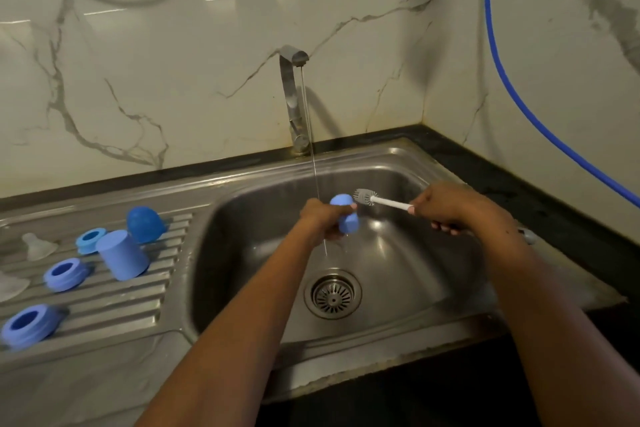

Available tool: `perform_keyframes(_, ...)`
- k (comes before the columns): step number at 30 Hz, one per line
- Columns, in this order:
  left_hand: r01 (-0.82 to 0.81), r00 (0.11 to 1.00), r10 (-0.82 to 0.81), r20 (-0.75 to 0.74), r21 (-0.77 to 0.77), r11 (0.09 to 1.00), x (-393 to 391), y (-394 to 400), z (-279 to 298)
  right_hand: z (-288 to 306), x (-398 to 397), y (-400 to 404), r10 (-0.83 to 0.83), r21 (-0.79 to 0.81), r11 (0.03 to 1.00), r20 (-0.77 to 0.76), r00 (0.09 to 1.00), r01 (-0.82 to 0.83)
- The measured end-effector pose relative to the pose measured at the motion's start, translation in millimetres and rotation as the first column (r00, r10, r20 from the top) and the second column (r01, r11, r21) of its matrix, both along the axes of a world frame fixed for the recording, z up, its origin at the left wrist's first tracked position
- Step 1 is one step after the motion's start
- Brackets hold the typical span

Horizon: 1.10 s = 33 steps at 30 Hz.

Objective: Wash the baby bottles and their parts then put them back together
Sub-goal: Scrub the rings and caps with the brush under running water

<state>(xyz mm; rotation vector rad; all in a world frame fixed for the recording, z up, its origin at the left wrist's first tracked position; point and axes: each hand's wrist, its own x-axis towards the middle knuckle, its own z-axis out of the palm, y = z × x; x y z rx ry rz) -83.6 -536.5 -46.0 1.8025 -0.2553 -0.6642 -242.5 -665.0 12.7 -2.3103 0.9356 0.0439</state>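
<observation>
Meanwhile, over the sink (pixel 398 163), the left hand (pixel 320 218) is grasping a blue bottle (pixel 344 215) under running water; the right hand (pixel 446 206) is clenching a bottle brush (pixel 377 199) beside it.

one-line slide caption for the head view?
Left hand holds a blue bottle under the tap stream; right hand holds a white-handled grey brush beside it.

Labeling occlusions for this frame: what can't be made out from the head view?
- Bottle: its middle is hidden by the left hand; whether it is open at either end cannot be told.
- Brush handle: back end hidden inside the right hand.
- Clear teat at the left edge: cut off by the frame.
- Other clear teat on the drainboard: too faint to make out details.
- Tap lever: position unclear.
</observation>
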Motion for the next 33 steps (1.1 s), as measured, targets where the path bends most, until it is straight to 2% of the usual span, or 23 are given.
perform_keyframes(2,-0.113,0.965,0.047,-0.257,-0.248,0.962,-6.9,7.6,13.6,-2.2,0.5,2.9,0.009,0.019,1.000,0.059,0.998,-0.010)
perform_keyframes(4,-0.332,0.814,-0.004,-0.581,-0.471,0.817,-8.2,13.3,20.3,-5.1,1.3,6.1,0.020,0.058,0.998,0.120,0.993,-0.027)
perform_keyframes(6,-0.593,0.627,-0.053,-0.778,-0.519,0.615,-8.3,19.1,20.3,-7.6,2.5,9.3,0.032,0.116,0.992,0.182,0.983,-0.054)
perform_keyframes(7,-0.668,0.574,-0.060,-0.817,-0.509,0.543,-7.7,21.3,17.7,-8.3,2.7,10.4,0.037,0.153,0.986,0.216,0.976,-0.071)
perform_keyframes(9,-0.721,0.542,-0.050,-0.839,-0.495,0.485,-3.7,24.1,10.9,-7.5,2.9,12.0,0.056,0.202,0.973,0.266,0.962,-0.112)
perform_keyframes(13,-0.723,0.571,-0.023,-0.820,-0.516,0.459,6.1,25.1,7.1,-3.3,2.9,18.2,0.122,0.217,0.958,0.279,0.953,-0.186)
perform_keyframes(18,-0.752,0.551,0.001,-0.835,-0.496,0.435,10.0,20.5,3.9,-4.7,0.9,17.4,0.100,0.282,0.942,0.272,0.957,-0.179)
perform_keyframes(23,-0.793,0.541,0.022,-0.841,-0.501,0.346,13.7,23.9,6.7,-11.8,2.0,17.4,0.114,0.348,0.912,0.293,0.949,-0.217)
perform_keyframes(29,-0.741,0.567,-0.046,-0.822,-0.534,0.408,11.5,25.0,11.8,-31.6,28.3,45.6,0.101,0.263,0.936,0.432,0.896,-0.232)
perform_keyframes(33,-0.799,0.533,-0.071,-0.843,-0.529,0.286,16.9,31.5,13.5,-24.0,24.2,34.6,0.115,0.367,0.893,0.376,0.919,-0.262)
